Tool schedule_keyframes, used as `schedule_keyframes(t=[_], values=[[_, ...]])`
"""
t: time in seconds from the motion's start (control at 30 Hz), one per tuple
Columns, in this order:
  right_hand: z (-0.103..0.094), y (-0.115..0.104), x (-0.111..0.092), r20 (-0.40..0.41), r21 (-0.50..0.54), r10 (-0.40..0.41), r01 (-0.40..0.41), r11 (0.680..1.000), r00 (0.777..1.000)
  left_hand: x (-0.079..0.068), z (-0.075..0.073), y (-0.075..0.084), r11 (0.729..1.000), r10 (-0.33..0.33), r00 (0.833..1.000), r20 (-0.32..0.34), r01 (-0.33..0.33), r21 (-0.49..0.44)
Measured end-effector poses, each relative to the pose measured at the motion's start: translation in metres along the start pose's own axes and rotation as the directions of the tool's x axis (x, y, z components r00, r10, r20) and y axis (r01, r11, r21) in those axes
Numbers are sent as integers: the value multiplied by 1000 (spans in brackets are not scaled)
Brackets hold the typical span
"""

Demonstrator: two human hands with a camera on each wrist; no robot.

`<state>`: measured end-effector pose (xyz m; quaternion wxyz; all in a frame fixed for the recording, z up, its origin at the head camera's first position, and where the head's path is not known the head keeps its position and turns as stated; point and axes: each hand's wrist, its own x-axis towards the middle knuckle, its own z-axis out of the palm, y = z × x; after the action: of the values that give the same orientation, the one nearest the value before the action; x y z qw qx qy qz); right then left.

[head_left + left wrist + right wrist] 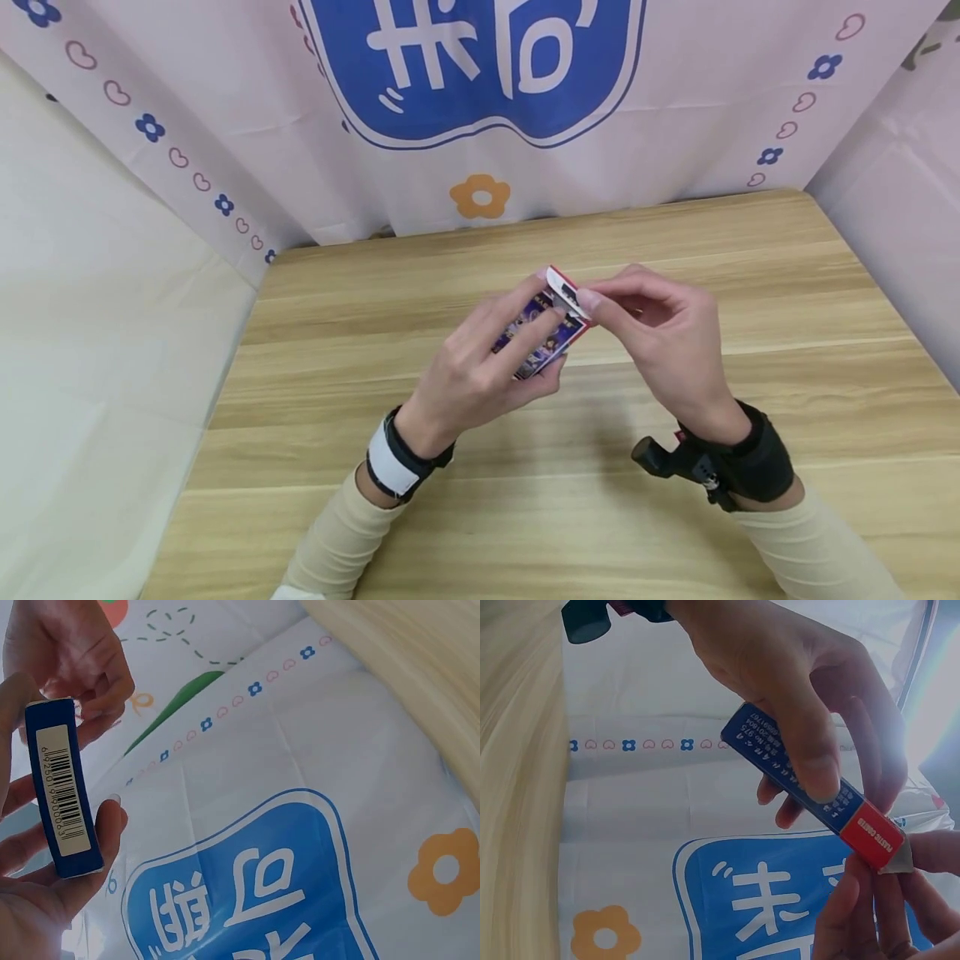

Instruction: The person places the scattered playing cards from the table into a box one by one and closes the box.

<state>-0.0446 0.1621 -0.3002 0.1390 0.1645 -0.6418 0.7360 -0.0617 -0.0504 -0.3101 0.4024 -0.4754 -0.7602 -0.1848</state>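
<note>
A small playing-card box (555,342) is held above the middle of the table, tilted, its purple picture face upward. My left hand (480,362) grips it by the sides, fingers over the face. At the far end, a white-lined flap (566,292) stands raised, and my right hand (667,333) pinches its edge between thumb and fingers. The blue bottom end with a barcode label (65,787) faces the left wrist view. In the right wrist view, a red band (874,835) reading "PLASTIC COATED" marks the other end. What lies inside the box is mostly hidden.
The wood-grain table (337,333) spreads beneath both hands. Behind it hangs a white curtain (405,183) with a blue sign print and an orange flower (480,197). Pale cloth walls flank both sides. Each wrist wears a black strap; the right one (750,467) carries a protruding camera mount.
</note>
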Motion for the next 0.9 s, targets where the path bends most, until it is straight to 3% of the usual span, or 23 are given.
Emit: schedule_keyframes(t=[0.33,0.57,0.9], values=[[3,2,1,-31,-1,-43,43,999,999,-2,-2,-1,1000,0,1000,-29,1,22],[4,3,0,-22,-39,26,-27,999,999,-2,-3,0,999,-32,999,20,31,39],[9,8,-2,-17,-136,-72,69,988,997,-4,-1,-1,997,-73,993,89,71,19]])
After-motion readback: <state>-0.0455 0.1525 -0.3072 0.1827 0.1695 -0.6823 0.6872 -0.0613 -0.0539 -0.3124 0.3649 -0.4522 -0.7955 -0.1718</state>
